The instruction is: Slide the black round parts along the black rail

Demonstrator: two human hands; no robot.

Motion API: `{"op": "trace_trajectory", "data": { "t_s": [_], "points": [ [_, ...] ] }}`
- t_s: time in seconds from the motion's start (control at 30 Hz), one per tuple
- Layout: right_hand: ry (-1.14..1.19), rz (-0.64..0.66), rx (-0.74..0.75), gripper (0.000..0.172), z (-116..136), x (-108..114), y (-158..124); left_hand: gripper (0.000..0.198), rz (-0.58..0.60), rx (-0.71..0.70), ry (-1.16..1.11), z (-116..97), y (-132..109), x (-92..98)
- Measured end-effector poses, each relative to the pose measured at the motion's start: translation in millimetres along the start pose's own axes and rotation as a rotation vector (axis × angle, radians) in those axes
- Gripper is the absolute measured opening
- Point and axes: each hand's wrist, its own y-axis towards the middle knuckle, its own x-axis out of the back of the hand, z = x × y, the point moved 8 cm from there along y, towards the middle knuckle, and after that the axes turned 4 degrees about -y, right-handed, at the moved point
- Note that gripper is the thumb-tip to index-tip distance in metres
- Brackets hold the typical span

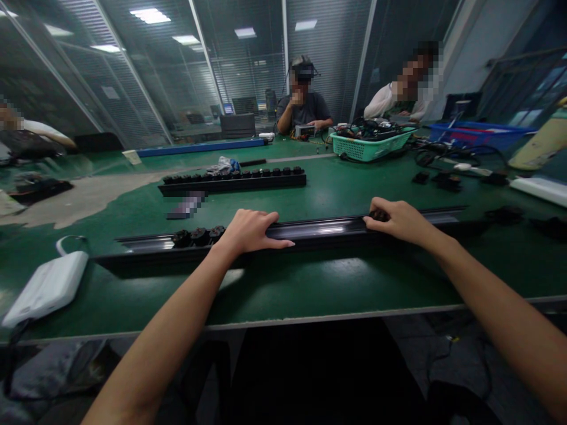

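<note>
A long black channel-shaped rail (319, 229) lies across the green table in front of me, its inside shiny. Several round black parts (200, 236) sit in a row in its left portion, up against my left hand. Straddling the rail near its middle, my left hand (248, 230) has the thumb along the near side and the fingers over the far side; what lies under the palm is hidden. Farther right, my right hand (396, 219) pinches another round black part (379, 215) at the rail, between thumb and fingers that partly cover it.
Behind lies a second black rail (234, 184) filled with round parts, near a phone-like object (186, 205). A white box (48, 286) with a cable stands left. A green basket (370, 146), a blue crate (482, 136) and dark pieces (447, 180) occupy the right. People sit across the table.
</note>
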Motion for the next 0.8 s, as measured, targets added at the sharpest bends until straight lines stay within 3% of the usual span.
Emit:
{"op": "trace_trajectory", "data": {
  "t_s": [0.8],
  "points": [
    [0.035, -0.004, 0.050, 0.019, 3.5, 5.6, -1.5, 0.083, 0.008, -0.007, -0.022, -0.3, -0.9, 1.7]
  ]
}}
